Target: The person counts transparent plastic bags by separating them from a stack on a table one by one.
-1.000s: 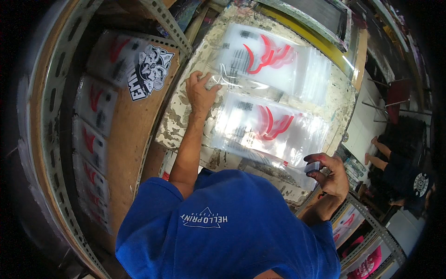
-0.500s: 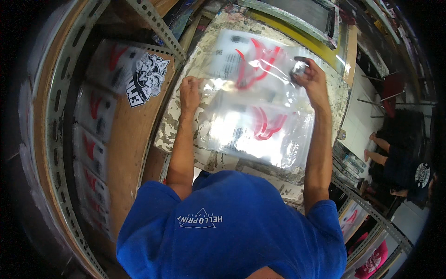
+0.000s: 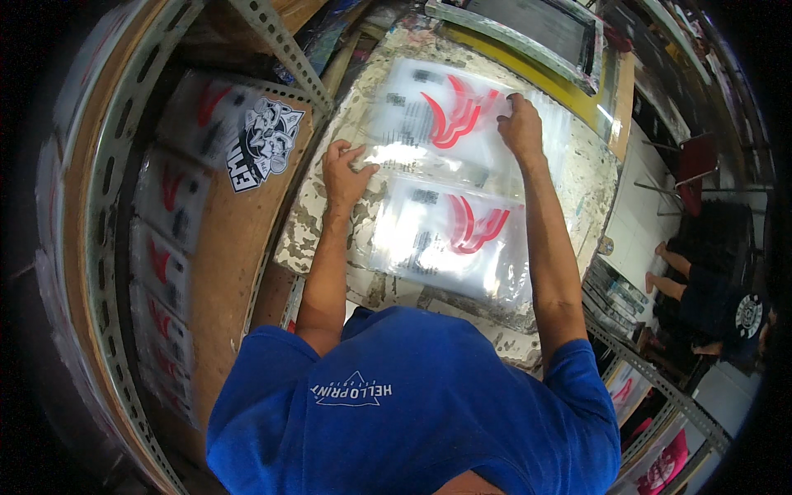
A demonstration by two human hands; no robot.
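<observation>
Two stacks of clear plastic bags with red curved prints and small dark printing lie on the worktable: a far stack [image 3: 454, 111] and a near stack [image 3: 450, 239]. My left hand [image 3: 345, 175] rests at the left edge of the far stack, thumb and fingers spread, holding nothing. Over the right part of the far stack, my right hand [image 3: 521, 130] has its fingers bent against the top plastic bag, beside the red print. Its fingertips look dark, and its palm side is hidden.
A framed screen [image 3: 528, 33] lies beyond the stacks, over a yellow board. At left, a metal-framed shelf [image 3: 223, 272] holds a row of similar printed bags and a black-and-white sticker [image 3: 264, 144]. Another person [image 3: 709, 297] is at the far right, near a dark red chair [image 3: 697, 165].
The raised, shiny plastic bag now lies flatter on the far stack. My right hand has moved left and slightly away from me. My left hand's fingers have spread apart.
</observation>
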